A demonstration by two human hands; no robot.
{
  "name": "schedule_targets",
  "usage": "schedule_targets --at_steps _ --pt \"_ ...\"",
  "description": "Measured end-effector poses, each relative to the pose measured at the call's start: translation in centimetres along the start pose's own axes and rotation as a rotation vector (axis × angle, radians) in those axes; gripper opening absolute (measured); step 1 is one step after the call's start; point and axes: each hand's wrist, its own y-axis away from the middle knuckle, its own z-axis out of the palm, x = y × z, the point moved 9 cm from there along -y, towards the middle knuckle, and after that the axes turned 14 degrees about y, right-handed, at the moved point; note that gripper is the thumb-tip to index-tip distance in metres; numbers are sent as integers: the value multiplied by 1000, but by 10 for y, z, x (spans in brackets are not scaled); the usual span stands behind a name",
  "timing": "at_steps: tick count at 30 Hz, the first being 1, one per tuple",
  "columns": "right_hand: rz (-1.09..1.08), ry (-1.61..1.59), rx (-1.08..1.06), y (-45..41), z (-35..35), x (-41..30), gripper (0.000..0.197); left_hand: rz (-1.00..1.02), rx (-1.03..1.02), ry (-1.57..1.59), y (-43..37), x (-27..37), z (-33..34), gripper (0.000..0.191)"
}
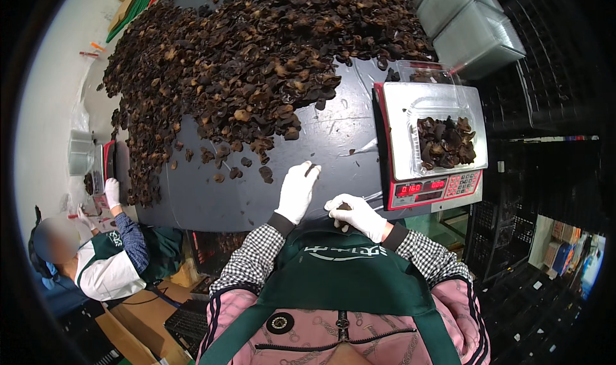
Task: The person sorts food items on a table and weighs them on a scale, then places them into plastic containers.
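My left hand [296, 194], in a white glove, is over the grey table [211, 196] with a small dark piece of wood ear mushroom [312, 169] pinched at its fingertips. Close to my apron at the table's front edge, my right hand [361, 216], gloved too, curls around dark wood ear pieces [343, 209]; the fingers partly hide them. Ahead of my left hand spreads a large heap of wood ear mushrooms [231, 61], with loose pieces along its near side. To the right, a clear plastic tray [415, 143] of wood ears [445, 143] rests on a red digital scale [435, 191] with lit digits.
Stacked clear plastic containers [471, 32] stand at the back right, and a clear lid or tray [428, 71] lies behind the scale. On the left, a co-worker [113, 254] in white gloves works beside another scale [109, 162]. Black crates [500, 235] stand at right.
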Motion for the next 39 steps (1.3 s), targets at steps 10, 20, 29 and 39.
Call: schedule_targets --at_steps 10,20,29,39 --pt "-684 546 991 135 -93 -114 36 -292 170 760 -43 45 -25 29" --pt "-760 825 1496 188 -206 -138 45 83 158 867 -148 199 41 30" --pt "-788 66 1153 168 -248 -107 43 -172 214 1071 -165 172 60 24" --pt "-757 -66 1310 196 -280 -70 32 -419 202 1360 -121 108 14 26"
